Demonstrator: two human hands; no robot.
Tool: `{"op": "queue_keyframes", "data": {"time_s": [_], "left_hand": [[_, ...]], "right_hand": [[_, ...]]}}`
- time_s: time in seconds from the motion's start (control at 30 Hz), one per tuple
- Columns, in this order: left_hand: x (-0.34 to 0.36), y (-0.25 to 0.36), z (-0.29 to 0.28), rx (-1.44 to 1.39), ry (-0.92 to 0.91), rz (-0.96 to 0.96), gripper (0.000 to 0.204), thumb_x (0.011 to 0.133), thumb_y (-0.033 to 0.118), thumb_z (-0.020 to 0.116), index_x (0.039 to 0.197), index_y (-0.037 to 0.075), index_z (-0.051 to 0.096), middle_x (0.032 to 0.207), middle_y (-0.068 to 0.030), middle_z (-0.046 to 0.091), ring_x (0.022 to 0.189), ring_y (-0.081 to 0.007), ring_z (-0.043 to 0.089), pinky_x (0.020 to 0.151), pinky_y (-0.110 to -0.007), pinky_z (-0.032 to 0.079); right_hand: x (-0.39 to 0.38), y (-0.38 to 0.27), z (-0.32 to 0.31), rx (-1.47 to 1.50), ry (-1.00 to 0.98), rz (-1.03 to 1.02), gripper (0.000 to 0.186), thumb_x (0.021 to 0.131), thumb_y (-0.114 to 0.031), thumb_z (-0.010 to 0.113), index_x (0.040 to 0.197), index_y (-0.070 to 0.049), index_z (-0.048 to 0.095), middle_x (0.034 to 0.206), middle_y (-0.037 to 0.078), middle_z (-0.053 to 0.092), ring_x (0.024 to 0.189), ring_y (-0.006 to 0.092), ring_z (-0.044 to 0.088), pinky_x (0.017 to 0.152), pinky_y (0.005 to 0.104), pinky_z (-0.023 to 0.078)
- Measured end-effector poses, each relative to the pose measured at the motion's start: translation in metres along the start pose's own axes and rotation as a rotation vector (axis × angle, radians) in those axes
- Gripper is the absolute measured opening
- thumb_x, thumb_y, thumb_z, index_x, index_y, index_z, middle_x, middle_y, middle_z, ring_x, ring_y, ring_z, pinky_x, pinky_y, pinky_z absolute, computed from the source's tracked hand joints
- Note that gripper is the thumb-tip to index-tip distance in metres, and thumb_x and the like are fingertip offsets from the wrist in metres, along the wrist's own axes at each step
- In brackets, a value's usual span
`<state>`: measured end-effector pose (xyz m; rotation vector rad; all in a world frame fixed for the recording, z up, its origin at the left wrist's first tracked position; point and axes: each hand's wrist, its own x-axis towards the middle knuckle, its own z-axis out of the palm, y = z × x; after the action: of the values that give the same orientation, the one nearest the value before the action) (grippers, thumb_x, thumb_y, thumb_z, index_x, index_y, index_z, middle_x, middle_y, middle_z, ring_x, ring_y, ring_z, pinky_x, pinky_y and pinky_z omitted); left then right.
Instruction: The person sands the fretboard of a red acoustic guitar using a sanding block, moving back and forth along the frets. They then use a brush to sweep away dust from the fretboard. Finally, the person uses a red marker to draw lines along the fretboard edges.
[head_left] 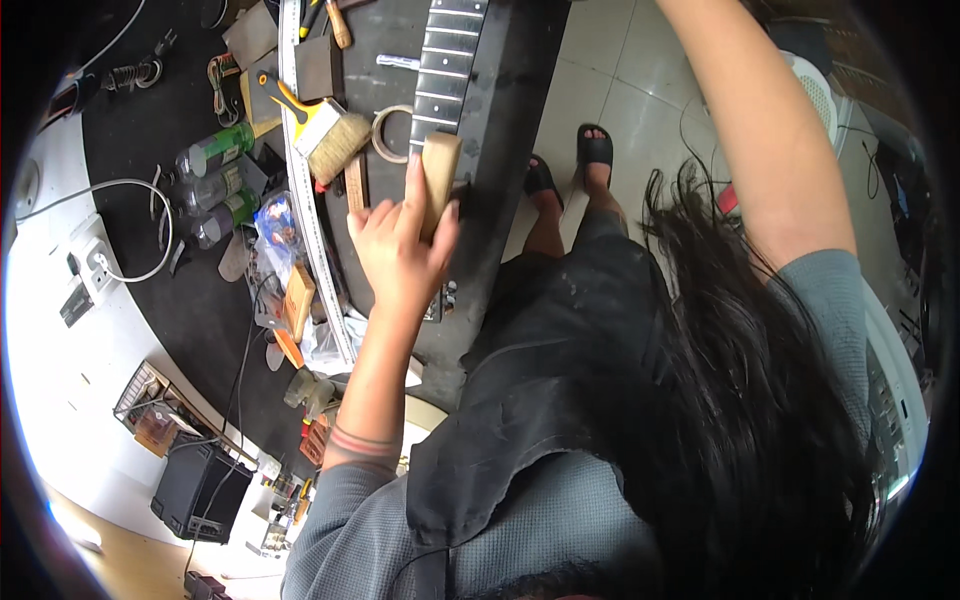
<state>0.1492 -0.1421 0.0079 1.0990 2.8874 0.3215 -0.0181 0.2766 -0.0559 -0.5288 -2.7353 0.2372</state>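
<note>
A guitar neck with a dark fretboard and silver frets lies along the bench, running off the upper edge. Over its near end sits a pale wooden block; whether the two are joined, I cannot tell. My left hand grips this block, index finger stretched along its left side and thumb on its right, the other fingers curled. A roll of tape and a wide brush with a yellow-and-black handle lie left of the neck. My right arm reaches up past the upper edge, its hand out of sight.
A long metal ruler runs along the dark bench. Left of it lie several plastic bottles, a coiled cable and plastic bags. A white marker lies beside the neck. Tiled floor shows right of the bench.
</note>
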Motion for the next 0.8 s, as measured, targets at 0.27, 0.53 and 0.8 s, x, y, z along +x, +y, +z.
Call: {"op": "queue_keyframes", "data": {"time_s": [0.27,0.53,0.8], "left_hand": [[0.255,0.044,0.025,-0.027,0.273,0.037,0.056,0.094,0.033,0.074,0.142,0.006,0.068,0.08,-0.0218,0.074,0.075,-0.0406,0.074,0.079,-0.05,0.05],[0.086,0.017,0.013,-0.001,0.063,0.022,0.072,0.089,0.031,0.083,0.154,0.006,0.062,0.062,-0.0043,0.059,0.06,-0.0249,0.06,0.077,-0.045,0.04],[0.28,0.046,0.032,0.006,0.295,0.072,0.057,0.093,0.032,0.076,0.143,0.006,0.069,0.075,-0.0172,0.073,0.069,-0.0353,0.072,0.082,-0.047,0.05]], "right_hand": [[0.003,-0.008,0.005,0.025,0.064,-0.049,0.051,0.115,-0.026,0.043,0.162,-0.007,0.05,0.175,0.006,0.042,0.164,0.0285,0.031,0.132,0.0644,0.018],[0.003,0.012,0.009,0.176,0.1,0.022,0.048,0.114,-0.019,0.042,0.158,-0.004,0.054,0.172,0.01,0.046,0.163,0.0304,0.033,0.132,0.065,0.015],[0.009,0.002,0.006,0.179,0.096,-0.006,0.049,0.111,-0.015,0.045,0.158,-0.003,0.055,0.17,0.012,0.048,0.162,0.031,0.035,0.131,0.0666,0.016]]}}
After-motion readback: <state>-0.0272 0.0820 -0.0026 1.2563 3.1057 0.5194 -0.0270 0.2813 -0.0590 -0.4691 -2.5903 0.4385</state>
